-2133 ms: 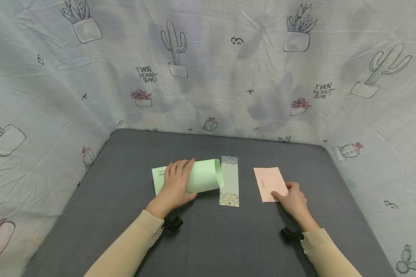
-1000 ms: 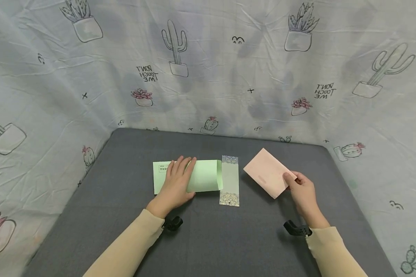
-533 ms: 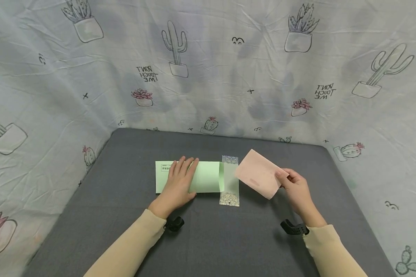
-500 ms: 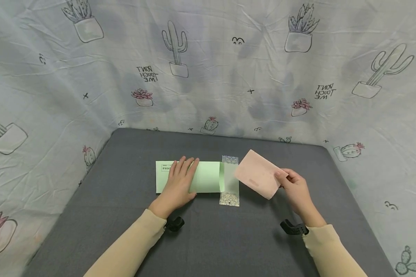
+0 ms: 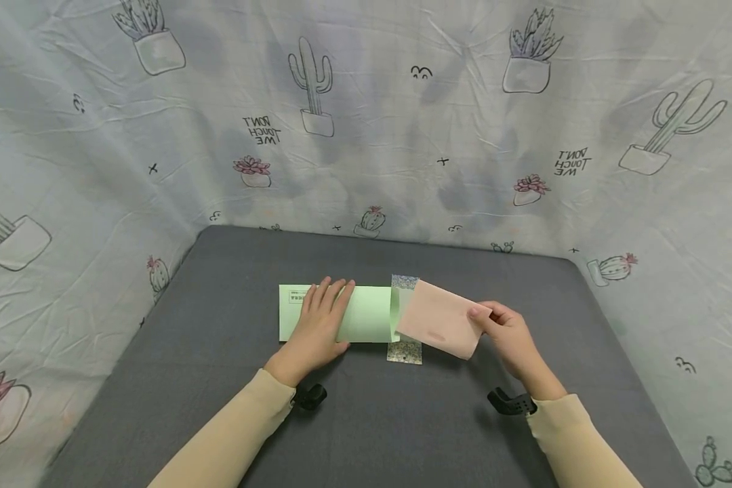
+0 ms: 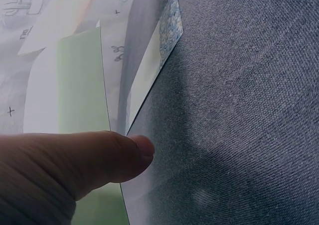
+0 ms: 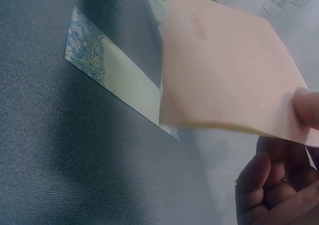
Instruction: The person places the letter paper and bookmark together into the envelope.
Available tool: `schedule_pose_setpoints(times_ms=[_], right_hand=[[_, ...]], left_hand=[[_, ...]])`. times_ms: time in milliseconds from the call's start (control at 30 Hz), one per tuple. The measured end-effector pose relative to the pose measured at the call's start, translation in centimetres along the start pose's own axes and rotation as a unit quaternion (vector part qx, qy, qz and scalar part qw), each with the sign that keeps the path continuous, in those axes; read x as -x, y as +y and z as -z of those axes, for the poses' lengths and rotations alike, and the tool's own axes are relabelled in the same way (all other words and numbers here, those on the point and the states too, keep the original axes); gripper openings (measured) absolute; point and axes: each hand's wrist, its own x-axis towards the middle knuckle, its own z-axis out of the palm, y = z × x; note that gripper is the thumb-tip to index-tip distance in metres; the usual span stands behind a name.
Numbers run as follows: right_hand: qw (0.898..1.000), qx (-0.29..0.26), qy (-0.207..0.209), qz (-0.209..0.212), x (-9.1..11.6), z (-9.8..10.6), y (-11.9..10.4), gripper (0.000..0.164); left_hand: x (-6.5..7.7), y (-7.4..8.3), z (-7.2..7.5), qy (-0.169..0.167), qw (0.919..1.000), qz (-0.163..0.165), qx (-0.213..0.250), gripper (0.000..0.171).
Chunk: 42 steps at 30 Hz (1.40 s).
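Note:
A light green envelope [image 5: 366, 315] lies lengthwise on the table, its mouth bowed apart at the right end. Flat across its middle rests my left hand [image 5: 314, 332], fingers extended towards the far edge. In the left wrist view the straight thumb [image 6: 114, 157] reaches past the envelope's near edge. My right hand [image 5: 512, 342] pinches the right corner of a piece of pink paper [image 5: 442, 318] between thumb and fingers. That paper is tilted, raised off the table, and its left corner overlaps the envelope's mouth. Partly covered by both is a patterned bookmark-like strip [image 5: 404, 351].
A dark grey cloth covers the table [image 5: 366, 420]. Behind it and along its sides hangs a pale curtain [image 5: 378, 135] printed with cacti. Black straps circle both wrists, such as the right wrist strap [image 5: 512, 401].
My right hand has lifted the pink paper from the table and carried it left to the envelope's mouth. The envelope has straightened and shifted slightly right under my left hand.

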Motion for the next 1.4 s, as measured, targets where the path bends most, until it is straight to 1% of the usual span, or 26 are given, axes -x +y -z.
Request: schedule_pose_setpoints(times_ms=[267,367,467,700,900,1033,1400], right_hand=[[1.0,0.009,-0.024,0.003,0.0,-0.3,0.3,0.032],[0.999,0.018,-0.027,0.001,0.0,-0.5,0.3,0.033],[0.999,0.025,-0.021,-0.006,0.0,-0.7,0.1,0.034],[0.998,0.052,-0.021,-0.007,0.1,-0.7,0.3,0.035],[0.999,0.052,-0.011,-0.01,0.1,-0.8,0.3,0.036],[0.999,0.048,-0.014,-0.008,0.1,-0.9,0.0,0.035],[0.997,0.071,-0.018,0.003,-0.6,-1.7,-0.7,0.031]], left_hand=[[0.1,0.3,0.2,-0.008,0.9999,0.011,-0.001,0.118],[0.1,0.5,0.3,-0.007,0.9999,0.011,0.006,0.117],[0.1,0.7,0.3,-0.007,0.9999,0.009,0.007,0.118],[0.3,0.8,0.1,-0.01,0.9999,0.007,0.004,0.119],[0.4,0.9,0.0,-0.01,0.9999,0.008,0.009,0.119],[0.4,0.9,0.1,-0.013,0.9998,0.011,0.009,0.119],[0.5,1.0,0.3,-0.018,0.9998,0.007,0.012,0.12]])
